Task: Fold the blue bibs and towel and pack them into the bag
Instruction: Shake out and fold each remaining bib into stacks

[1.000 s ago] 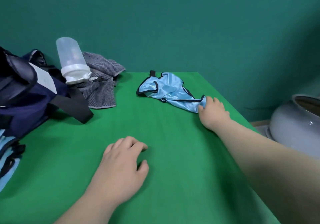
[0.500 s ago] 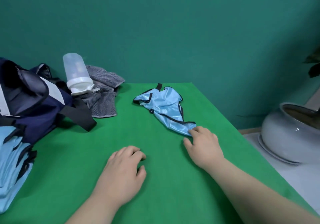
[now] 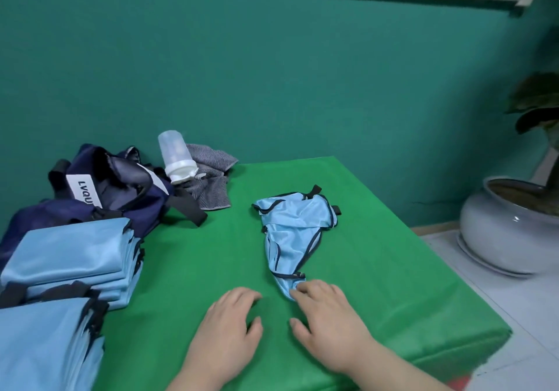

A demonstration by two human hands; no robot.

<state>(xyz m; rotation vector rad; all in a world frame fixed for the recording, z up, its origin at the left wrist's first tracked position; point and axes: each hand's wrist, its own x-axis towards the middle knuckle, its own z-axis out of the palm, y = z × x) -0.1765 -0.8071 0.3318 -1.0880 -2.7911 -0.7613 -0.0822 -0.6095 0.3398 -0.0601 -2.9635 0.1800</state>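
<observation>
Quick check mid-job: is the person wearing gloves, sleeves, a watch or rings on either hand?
No. The left hand and right hand are bare: no gloves or rings show. The left forearm and right forearm are bare too, with no sleeve, watch or band in view.

I have just one camera, and it sits on the person's head. It is above the near edge of the green table point(image 3: 211, 254) and looks forward and down across it, to the teal wall point(image 3: 272, 88) behind the table. It is close: the left hand point(image 3: 225, 327) and right hand point(image 3: 325, 321) show big at the table's near edge. The view is wide. Past the table's right side I see the floor point(image 3: 514, 315) and a grey pot point(image 3: 496, 233). The table's left side runs out of the picture.
</observation>
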